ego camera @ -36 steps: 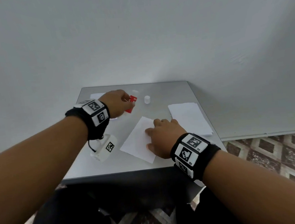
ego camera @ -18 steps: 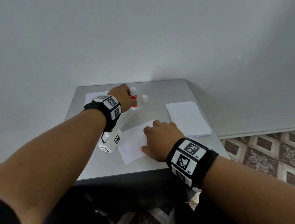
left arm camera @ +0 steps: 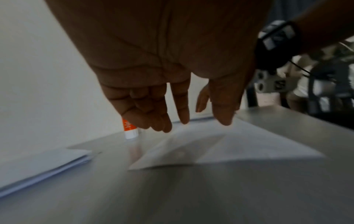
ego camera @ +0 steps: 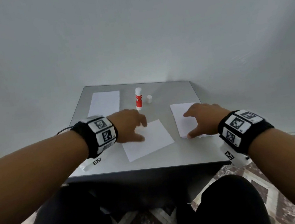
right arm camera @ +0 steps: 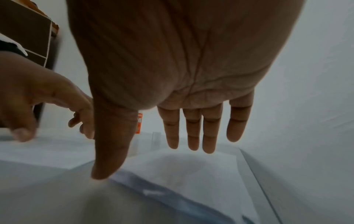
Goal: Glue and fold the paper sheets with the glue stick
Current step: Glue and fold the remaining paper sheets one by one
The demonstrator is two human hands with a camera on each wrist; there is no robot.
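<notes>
Your left hand [ego camera: 128, 125] hovers with loose, straight fingers over the near-left edge of the single paper sheet [ego camera: 151, 140], holding nothing. Your right hand [ego camera: 205, 119] is spread wide above the paper stack [ego camera: 184, 118], thumb at its near corner. The glue stick [ego camera: 138, 98] stands upright and uncapped toward the far edge of the table [ego camera: 175, 156], its cap [ego camera: 149, 99] just beside it.
</notes>
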